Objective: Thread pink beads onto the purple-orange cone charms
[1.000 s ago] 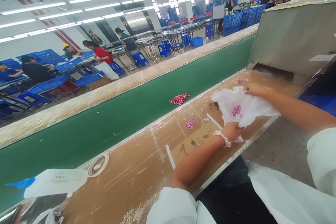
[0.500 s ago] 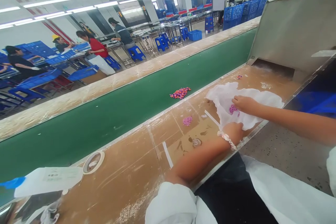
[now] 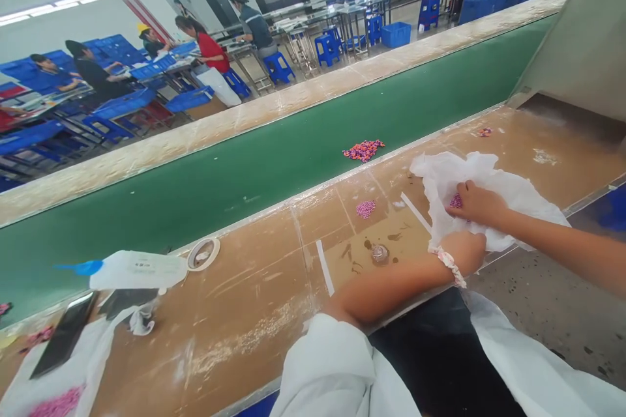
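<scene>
A crumpled, thin white sheet (image 3: 523,199) lies near the front edge of the brown work surface, to my right. On it is a small heap of pink-purple beads (image 3: 456,201). My right hand (image 3: 482,204) is down on the sheet, its fingers curled round these beads. Just nearer to me, my left hand (image 3: 465,252), with a pale scrunchie (image 3: 450,266) on the wrist, is closed at the sheet's near edge; its fingertips are partly hidden. Left of the sheet are a loose pile of pink beads (image 3: 366,209) and a small clear round object (image 3: 380,254).
A green belt (image 3: 274,163) runs behind the work surface, carrying an orange-purple pile (image 3: 364,150). To the left lie a tape roll (image 3: 203,254), a white bottle (image 3: 139,270) and a dark phone-like slab (image 3: 66,332). A metal housing (image 3: 587,58) stands at right. People work beyond.
The view has swung left and down, showing more of the near left surface. My right hand has lowered from above the sheet onto the pink-purple beads. My left hand stays at the sheet's edge.
</scene>
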Demonstrator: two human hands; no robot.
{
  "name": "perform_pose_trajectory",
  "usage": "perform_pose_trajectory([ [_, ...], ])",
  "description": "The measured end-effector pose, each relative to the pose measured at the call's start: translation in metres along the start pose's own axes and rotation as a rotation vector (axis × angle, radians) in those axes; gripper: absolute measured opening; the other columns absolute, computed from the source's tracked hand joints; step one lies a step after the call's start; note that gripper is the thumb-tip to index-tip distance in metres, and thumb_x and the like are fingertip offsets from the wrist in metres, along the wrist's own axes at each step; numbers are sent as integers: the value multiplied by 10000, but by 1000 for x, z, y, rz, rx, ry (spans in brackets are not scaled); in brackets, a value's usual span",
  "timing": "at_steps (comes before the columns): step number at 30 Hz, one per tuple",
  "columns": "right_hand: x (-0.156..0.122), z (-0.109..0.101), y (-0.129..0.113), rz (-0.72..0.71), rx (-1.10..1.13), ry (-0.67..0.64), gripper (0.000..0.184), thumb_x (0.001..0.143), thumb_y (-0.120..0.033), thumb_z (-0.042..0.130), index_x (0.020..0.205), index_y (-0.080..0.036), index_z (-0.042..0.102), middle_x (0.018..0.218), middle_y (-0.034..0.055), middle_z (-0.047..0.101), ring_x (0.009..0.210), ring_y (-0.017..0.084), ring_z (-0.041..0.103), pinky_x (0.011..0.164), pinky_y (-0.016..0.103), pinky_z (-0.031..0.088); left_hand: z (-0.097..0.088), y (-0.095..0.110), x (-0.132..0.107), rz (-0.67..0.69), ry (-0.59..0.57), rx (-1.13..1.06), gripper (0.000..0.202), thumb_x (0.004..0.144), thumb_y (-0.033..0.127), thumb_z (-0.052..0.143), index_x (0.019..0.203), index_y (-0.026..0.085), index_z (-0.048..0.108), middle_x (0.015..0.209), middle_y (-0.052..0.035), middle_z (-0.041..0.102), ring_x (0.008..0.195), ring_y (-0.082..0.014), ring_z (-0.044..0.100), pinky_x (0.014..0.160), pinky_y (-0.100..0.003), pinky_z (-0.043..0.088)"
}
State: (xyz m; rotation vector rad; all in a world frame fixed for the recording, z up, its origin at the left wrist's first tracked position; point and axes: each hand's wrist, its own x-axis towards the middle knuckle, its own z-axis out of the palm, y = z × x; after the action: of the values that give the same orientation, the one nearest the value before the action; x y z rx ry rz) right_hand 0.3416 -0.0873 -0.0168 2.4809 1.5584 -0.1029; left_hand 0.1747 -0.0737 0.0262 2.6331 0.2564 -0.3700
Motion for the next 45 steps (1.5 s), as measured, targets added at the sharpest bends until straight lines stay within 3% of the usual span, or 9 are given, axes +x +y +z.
perform_pose_trajectory([
  [6, 8, 12, 4, -64, -36, 36, 589, 948, -597, 354, 1196, -80, 487, 1076, 261, 603, 828, 362, 665, 556, 344, 406, 6, 2, 4, 41, -32, -14, 272, 931, 209, 402, 1124, 121, 572, 1025, -149, 690, 909, -262, 691, 705, -339, 524],
  [17, 22, 21, 15, -247, -131, 86, 452, 997, -413, 311, 1089, -85, 610, 912, 231, 662, 783, 322, 665, 545, 309, 356, 15, 2, -2, 27, 11, -12, 249, 936, 223, 406, 1095, 125, 570, 1028, -156, 698, 870, -273, 701, 663, -342, 514],
  [25, 28, 19, 20, -319, -168, 53, 330, 1011, -391, 434, 1057, -117, 613, 896, 68, 651, 748, 161, 628, 664, 309, 510, 13, 7, -7, -7, 19, -31, 254, 941, 206, 380, 1090, 139, 574, 1005, -134, 699, 887, -261, 703, 700, -337, 525],
  [28, 30, 18, 25, -310, -162, 49, 299, 985, -404, 509, 1066, -135, 612, 929, 44, 651, 783, 148, 632, 716, 325, 545, 8, 5, -12, -15, 39, -51, 332, 973, 371, 378, 1119, 145, 572, 1026, -127, 684, 916, -263, 691, 739, -356, 539],
  [32, 31, 17, 29, -302, -149, 48, 278, 974, -383, 538, 1063, -131, 614, 942, 45, 655, 800, 151, 638, 726, 328, 551, -3, -8, -14, -62, 389, -150, 751, 832, 713, 485, 1343, 163, 453, 1296, -153, 570, 1241, -317, 522, 1045, -437, 446],
  [34, 31, 17, 30, -299, -150, 41, 270, 975, -378, 537, 1055, -132, 615, 931, 39, 653, 778, 144, 633, 714, 321, 548, -10, -19, -9, -225, 614, -256, 834, 818, 688, 540, 1435, 163, 344, 1463, -176, 425, 1396, -320, 357, 1179, -449, 294],
  [36, 31, 18, 31, -290, -154, 37, 272, 981, -381, 524, 1042, -134, 616, 908, 33, 649, 752, 138, 626, 698, 314, 542, -16, -30, -1, -401, 688, -403, 886, 833, 620, 582, 1489, 142, 226, 1548, -197, 294, 1476, -303, 230, 1224, -434, 198],
  [41, 30, 18, 33, -294, -151, 50, 305, 993, -410, 480, 1020, -136, 612, 892, 38, 646, 732, 139, 607, 675, 298, 504, -19, -47, 20, -514, 451, -851, 1102, 794, 503, 674, 1516, 83, -45, 1603, -241, 135, 1525, -291, 94, 1208, -379, 253],
  [45, 30, 19, 34, -331, -143, 61, 348, 1018, -385, 368, 994, -133, 607, 889, 88, 657, 712, 169, 611, 603, 280, 411, -15, -51, 28, -469, 346, -955, 846, 829, 337, 630, 1479, 63, 163, 1372, -234, 521, 1289, -305, 529, 1072, -381, 444],
])
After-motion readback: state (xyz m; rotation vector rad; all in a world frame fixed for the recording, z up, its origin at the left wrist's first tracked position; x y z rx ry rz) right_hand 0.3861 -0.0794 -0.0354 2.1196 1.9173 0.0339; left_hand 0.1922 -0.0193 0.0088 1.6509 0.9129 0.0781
